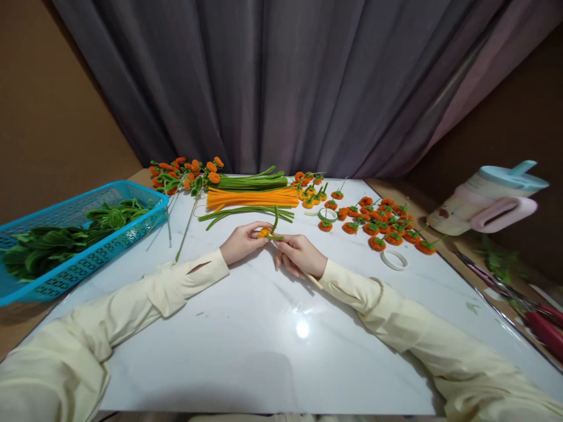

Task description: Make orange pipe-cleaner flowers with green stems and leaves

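Over the middle of the white table [246, 328], my left hand [243, 241] pinches a small yellow-orange pipe-cleaner flower [264, 232]. A green pipe cleaner [275, 218] crosses it, one end standing up and the other running toward my right fingers. My right hand [301, 253] is closed on that green end, close beside my left fingertips. A thin pale stick [315, 281] shows under the right palm and points back to the wrist. Just beyond the hands lie loose green pipe cleaners [246, 212], a yellow-orange bundle [253, 197] and a green bundle [253, 182].
At left, a blue basket [94, 256] holds green leaf pieces. Finished orange flowers [393, 238] spread at right, near a white tape roll [394, 259] and a green tape roll [328, 214]. A lidded tumbler [475, 199] and red-handled pliers [545, 334] flank the right edge.
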{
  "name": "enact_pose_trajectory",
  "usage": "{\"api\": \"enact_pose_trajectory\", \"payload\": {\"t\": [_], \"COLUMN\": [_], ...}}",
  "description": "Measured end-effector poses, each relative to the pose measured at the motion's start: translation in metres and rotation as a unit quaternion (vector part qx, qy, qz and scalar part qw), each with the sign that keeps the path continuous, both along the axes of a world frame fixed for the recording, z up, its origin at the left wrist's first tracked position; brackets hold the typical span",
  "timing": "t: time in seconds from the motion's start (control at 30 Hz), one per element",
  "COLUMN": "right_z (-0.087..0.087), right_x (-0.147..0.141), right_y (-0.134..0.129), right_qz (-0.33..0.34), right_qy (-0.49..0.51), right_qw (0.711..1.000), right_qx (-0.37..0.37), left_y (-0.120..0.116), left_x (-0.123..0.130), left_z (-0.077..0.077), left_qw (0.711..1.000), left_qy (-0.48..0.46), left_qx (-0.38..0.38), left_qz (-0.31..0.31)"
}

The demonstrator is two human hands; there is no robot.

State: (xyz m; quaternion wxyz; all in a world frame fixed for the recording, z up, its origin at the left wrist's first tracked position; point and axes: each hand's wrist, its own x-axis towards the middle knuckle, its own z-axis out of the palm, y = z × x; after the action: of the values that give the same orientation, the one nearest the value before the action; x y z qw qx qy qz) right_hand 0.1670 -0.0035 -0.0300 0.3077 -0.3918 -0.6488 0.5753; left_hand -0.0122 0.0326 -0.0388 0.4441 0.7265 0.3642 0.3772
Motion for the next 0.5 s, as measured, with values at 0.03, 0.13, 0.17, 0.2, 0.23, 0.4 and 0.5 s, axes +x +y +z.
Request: {"api": "enact_pose_trajectory", "payload": {"t": [0.03, 0.13, 0.17, 0.2, 0.23, 0.4, 0.5], "right_z": [0.0, -0.0009, -0.0012, -0.0013, -0.0012, 0.0007, 0.0015], "right_x": [0.0003, 0.0012, 0.0014, 0.0014, 0.0014, -0.0002, -0.0016], "right_y": [-0.0003, -0.0007, -0.0007, -0.0007, -0.0007, -0.0006, -0.0005], "right_qz": [0.001, 0.005, 0.007, 0.008, 0.009, -0.002, -0.002], "right_qy": [-0.006, -0.017, -0.022, -0.027, -0.031, -0.011, 0.012], "right_qw": [1.0, 0.999, 0.999, 0.999, 0.999, 1.0, 1.0], "right_qx": [0.008, 0.029, 0.034, 0.038, 0.039, 0.017, 0.003], "left_y": [0.0005, 0.0011, 0.001, 0.0006, 0.0001, -0.0026, -0.0035], "left_x": [-0.0001, 0.0003, 0.0007, 0.0011, 0.0015, 0.0035, 0.0037], "left_z": [-0.0004, -0.0006, -0.0003, 0.0002, 0.0008, 0.0039, 0.0062], "left_qw": [1.0, 1.0, 1.0, 1.0, 1.0, 0.998, 0.997], "left_qy": [0.0, -0.006, -0.011, -0.018, -0.026, -0.061, -0.07], "left_qx": [-0.005, -0.006, -0.003, 0.0, 0.002, -0.002, -0.025], "left_qz": [-0.002, -0.008, -0.01, -0.013, -0.017, -0.023, -0.005]}}
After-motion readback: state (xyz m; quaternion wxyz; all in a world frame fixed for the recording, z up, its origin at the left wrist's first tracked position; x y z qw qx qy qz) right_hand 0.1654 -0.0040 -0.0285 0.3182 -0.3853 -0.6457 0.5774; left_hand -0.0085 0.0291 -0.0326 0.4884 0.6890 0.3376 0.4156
